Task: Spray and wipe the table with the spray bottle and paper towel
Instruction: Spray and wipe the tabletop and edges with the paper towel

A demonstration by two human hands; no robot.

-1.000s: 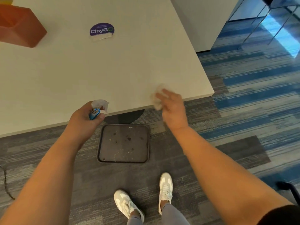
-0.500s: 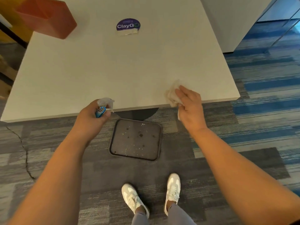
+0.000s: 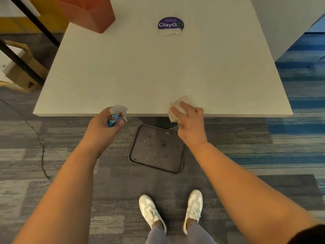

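since half a second ago the right hand point(image 3: 190, 123) and its paper towel point(image 3: 177, 110) have slid leftward along the near edge of the table point(image 3: 140, 76), from near the right corner to nearer the middle of the edge, while the left hand point(image 3: 103, 127) has kept its hold at the same edge. going left to right: a cardboard box point(image 3: 22, 71) sits on the floor past the table's left side, and an orange box point(image 3: 91, 13) stands at the table's far left corner. the left arm reaches forward from the lower left, hand in front of the table edge, fingers curled round the spray bottle point(image 3: 116, 114), whose clear trigger head points up and right over the edge, thumb on the blue neck. a purple claygo sticker point(image 3: 170, 23) lies at the far middle of the tabletop. a dark, crumb-speckled tray point(image 3: 158, 148) lies on the carpet below the edge, between the two hands, with white sneakers point(image 3: 151, 211) nearer the person. the right arm stretches forward from the lower right, hand palm-down, fingers bent over the crumpled paper towel, pressing it on the tabletop at its near edge, part of it hanging off the edge.
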